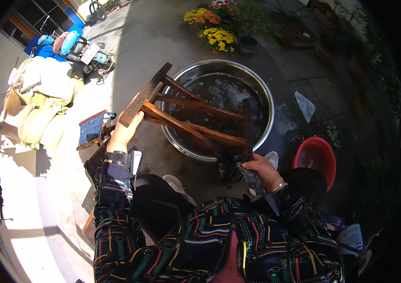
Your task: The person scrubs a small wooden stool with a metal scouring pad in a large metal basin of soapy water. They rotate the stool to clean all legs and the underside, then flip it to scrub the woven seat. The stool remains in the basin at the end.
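A brown wooden folding-stool frame (186, 100) with crossed legs is tilted over a large round metal basin (270, 102). Dark, sudsy water (218, 83) lies in the basin. My left hand (128, 127) grips the frame's left crossbar from below. At the frame's lower right end, my right hand (264, 171) holds a grey mesh scouring pad (251, 178) close against the dark crossbar with a row of holes. Black cords or strips (227, 164) hang from that end over the basin's rim. Whether the right fingers also grip the wood is unclear.
A red plastic basin (332, 166) stands at the right. Left of the metal basin is a small stool with a blue woven seat (91, 129). Filled sacks (32, 120) and a parked vehicle (87, 51) are farther left. Potted yellow flowers (218, 37) stand beyond the basin.
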Motion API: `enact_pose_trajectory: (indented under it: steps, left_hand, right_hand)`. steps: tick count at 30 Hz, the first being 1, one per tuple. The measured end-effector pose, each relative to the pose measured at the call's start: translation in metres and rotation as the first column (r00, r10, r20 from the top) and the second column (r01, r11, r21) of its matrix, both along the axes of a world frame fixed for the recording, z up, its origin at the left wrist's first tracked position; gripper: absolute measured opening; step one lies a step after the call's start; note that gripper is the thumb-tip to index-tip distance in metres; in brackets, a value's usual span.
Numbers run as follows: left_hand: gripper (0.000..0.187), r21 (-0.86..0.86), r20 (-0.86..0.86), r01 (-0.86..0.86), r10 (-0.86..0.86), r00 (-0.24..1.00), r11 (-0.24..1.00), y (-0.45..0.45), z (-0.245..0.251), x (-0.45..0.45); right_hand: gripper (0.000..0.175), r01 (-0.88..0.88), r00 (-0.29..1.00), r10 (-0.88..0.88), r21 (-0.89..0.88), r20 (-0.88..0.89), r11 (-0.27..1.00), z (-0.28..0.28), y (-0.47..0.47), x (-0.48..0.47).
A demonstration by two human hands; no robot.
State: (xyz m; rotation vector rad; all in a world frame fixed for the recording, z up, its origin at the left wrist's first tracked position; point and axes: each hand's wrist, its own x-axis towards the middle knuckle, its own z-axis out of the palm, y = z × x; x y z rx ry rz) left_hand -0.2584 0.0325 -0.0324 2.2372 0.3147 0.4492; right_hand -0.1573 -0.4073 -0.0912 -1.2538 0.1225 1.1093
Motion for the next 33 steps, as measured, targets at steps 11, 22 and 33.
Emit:
enact_pose_trajectory:
  steps: [11,22,33]
  left_hand:
    - [0.066,-0.282,-0.009,-0.008,0.006,1.0,0.959,-0.026,-0.004,0.075]
    - [0.066,-0.917,-0.012,-0.089,0.194,0.981,0.389,-0.043,-0.044,0.099]
    - [0.032,-0.977,0.078,0.043,0.16,0.984,0.209,-0.091,-0.042,0.082]
  right_hand:
    - [0.027,0.247,0.948,-0.265,0.121,0.176,0.962,-0.003,-0.009,-0.018]
    - [0.015,0.224,0.971,-0.231,0.101,0.062,0.969,0.032,0.013,-0.017]
    - [0.017,0.209,0.96,-0.199,0.031,-0.198,0.977,0.059,0.022,-0.008]
